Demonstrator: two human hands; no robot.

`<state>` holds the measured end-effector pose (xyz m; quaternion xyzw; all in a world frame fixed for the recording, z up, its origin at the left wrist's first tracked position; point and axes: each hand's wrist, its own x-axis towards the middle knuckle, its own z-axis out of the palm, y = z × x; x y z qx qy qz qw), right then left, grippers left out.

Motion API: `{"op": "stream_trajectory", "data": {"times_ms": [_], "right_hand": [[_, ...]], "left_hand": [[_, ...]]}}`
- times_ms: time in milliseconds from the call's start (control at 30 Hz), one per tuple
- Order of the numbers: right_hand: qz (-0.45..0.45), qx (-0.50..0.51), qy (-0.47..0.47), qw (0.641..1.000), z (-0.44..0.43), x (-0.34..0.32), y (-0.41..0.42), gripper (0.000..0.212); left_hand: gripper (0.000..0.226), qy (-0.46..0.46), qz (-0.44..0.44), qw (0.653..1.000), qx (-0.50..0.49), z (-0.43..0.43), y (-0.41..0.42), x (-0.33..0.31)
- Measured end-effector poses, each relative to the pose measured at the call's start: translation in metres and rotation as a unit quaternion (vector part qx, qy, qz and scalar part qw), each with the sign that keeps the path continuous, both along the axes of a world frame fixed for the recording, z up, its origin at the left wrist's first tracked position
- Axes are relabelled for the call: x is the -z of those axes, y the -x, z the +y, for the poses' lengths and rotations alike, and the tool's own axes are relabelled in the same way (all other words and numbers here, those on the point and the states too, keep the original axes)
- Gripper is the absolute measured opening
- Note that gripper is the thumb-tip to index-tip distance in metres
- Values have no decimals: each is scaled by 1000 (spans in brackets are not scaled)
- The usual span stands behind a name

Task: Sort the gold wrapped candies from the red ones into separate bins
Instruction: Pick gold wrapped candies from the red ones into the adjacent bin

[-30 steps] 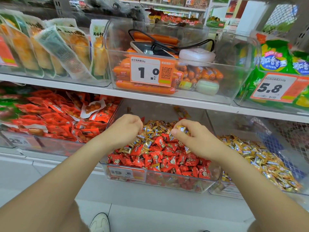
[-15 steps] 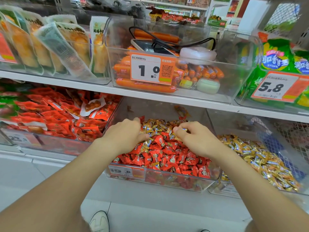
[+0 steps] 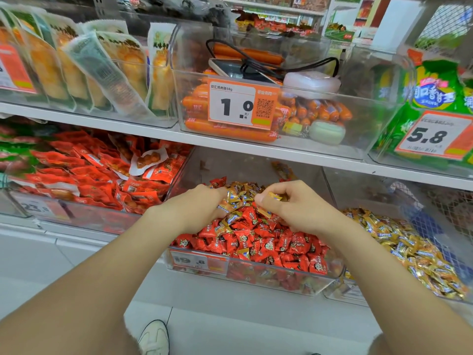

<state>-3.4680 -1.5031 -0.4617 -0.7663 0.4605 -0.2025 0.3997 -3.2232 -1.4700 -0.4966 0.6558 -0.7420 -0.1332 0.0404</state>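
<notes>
Frame centre: left hand (image 3: 202, 210) curls around gold candies (image 3: 234, 199); right hand (image 3: 297, 208) pinches a gold candy (image 3: 275, 196) above the bin (image 3: 256, 274).

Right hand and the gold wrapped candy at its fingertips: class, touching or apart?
Touching. The head view shows the right hand pinching the gold wrapped candy between thumb and forefinger.

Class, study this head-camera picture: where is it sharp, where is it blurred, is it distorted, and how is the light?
Head view, middle: sharp, the 1.0 price tag and red candies clear. Head view, edges: smeared, as on the left tag and green bags. Head view overall: the wide lens bends the shelf edge; light is even, without hard shadows.
</notes>
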Motion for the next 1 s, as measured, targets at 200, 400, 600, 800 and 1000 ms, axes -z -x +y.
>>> {"op": "stream_trajectory", "data": {"times_ms": [200, 400, 600, 800, 1000], "right_hand": [[31, 5, -14, 999, -4, 2, -7, 30], [39, 53, 12, 998, -12, 9, -15, 24], [52, 18, 134, 990, -9, 15, -37, 46], [282, -149, 243, 916, -14, 30, -58, 30], [312, -171, 200, 913, -17, 32, -59, 30]], "left_hand": [[25, 54, 161, 986, -4, 11, -6, -15], [28, 58, 215, 974, -31, 14, -14, -19], [16, 39, 148, 987, -39, 16, -13, -12], [13, -6, -26, 998, -57, 17, -9, 2], [26, -23, -38, 999, -11, 15, 7, 3]]}}
